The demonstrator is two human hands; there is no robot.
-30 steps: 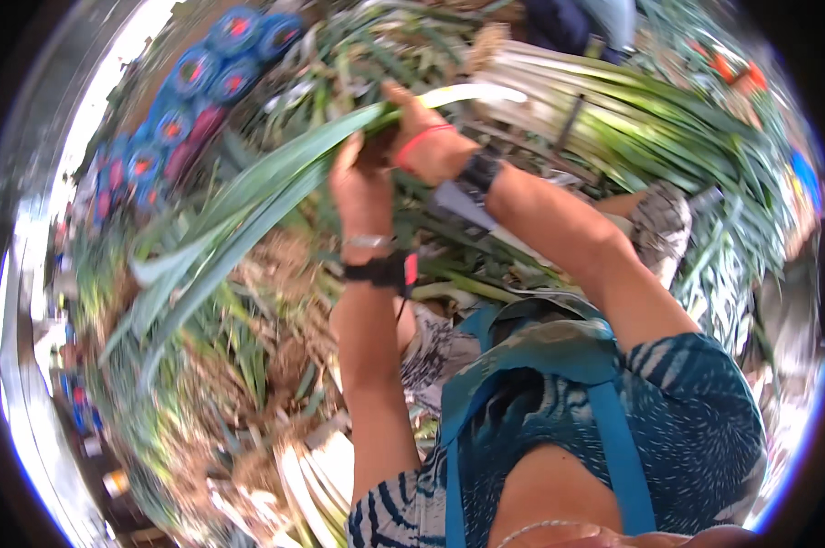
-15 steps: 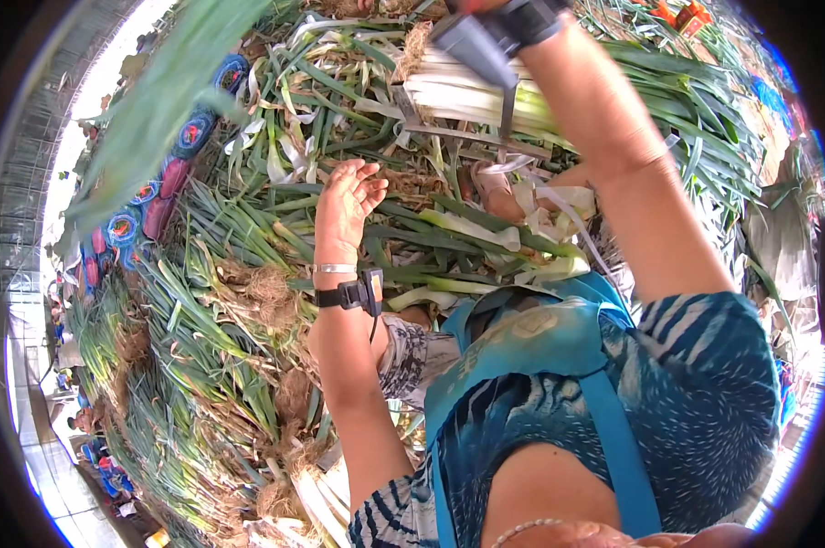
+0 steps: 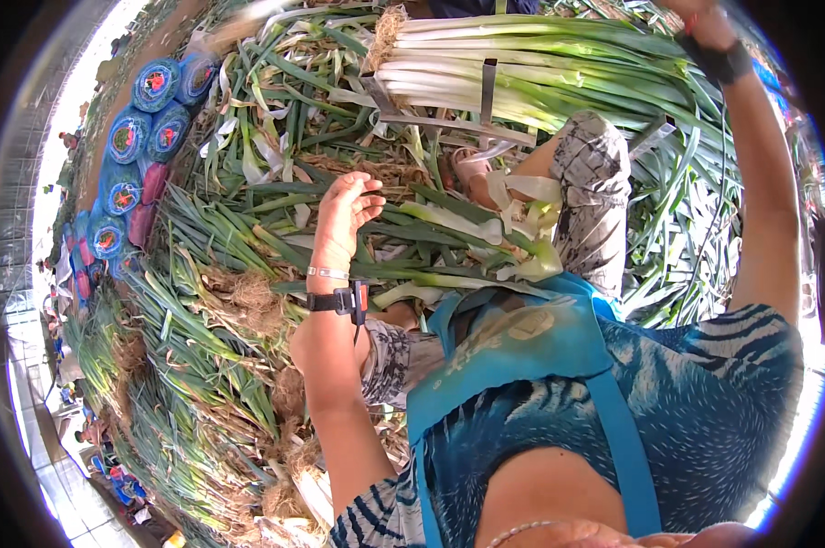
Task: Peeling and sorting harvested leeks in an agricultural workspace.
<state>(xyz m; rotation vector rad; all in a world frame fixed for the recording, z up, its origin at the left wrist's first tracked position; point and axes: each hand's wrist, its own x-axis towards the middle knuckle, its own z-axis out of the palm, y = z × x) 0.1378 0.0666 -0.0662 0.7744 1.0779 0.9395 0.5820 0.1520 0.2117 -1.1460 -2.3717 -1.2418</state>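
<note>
The left hand (image 3: 347, 212) is held open, empty, above loose leeks (image 3: 248, 247). Beyond it a tied leek bundle (image 3: 540, 78) is seen. The right hand (image 3: 696, 14) is cut off; its grip cannot be told

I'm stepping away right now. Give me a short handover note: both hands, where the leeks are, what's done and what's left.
Left hand: open, empty, hovering over loose leeks.
Right hand: raised at the top edge, mostly out of frame; grip cannot be told.
Trimmed leek bundle: stacked ahead, white stems aligned, roots pointing left.
Done: that bundle is laid together.
Left: the untrimmed leeks with roots, piled to the left and below.
</note>
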